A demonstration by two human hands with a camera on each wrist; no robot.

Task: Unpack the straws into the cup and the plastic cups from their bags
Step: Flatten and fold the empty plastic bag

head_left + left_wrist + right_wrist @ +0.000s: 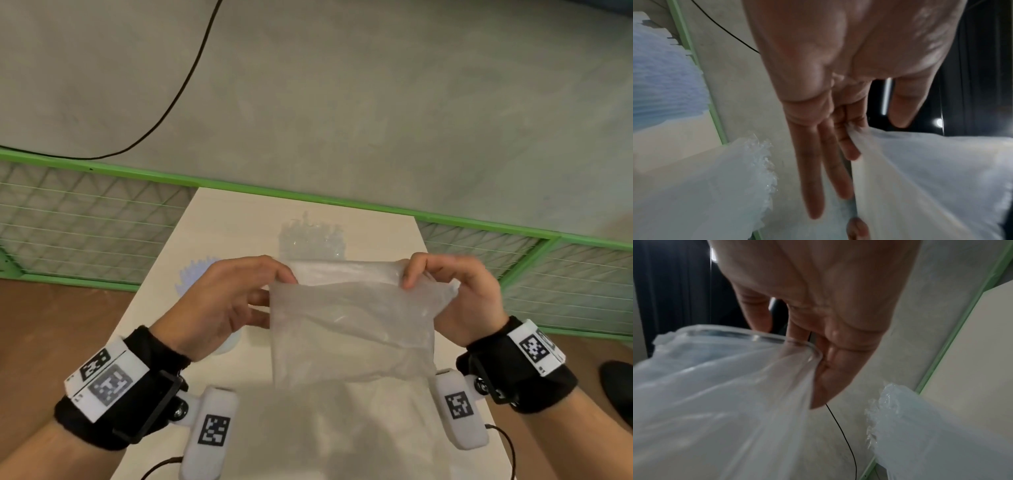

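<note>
Bag (349, 329) of translucent plastic is held above the table (239, 219), its mouth pinched by the left hand (219, 305) and right hand (455, 298). Both edges should be drawn apart evenly, so the film is not torn.

I see a thin, cloudy, see-through plastic bag (349, 318), soft and wrinkly, with a smooth shiny rim. The pale wooden table (236, 222) looks flat and matt. A crinkly clear plastic bag (313, 241) on it shines

bag (349, 325) contents perhaps cups, blurred, straws (191, 274) partly hidden by left hand (219, 305)
</note>
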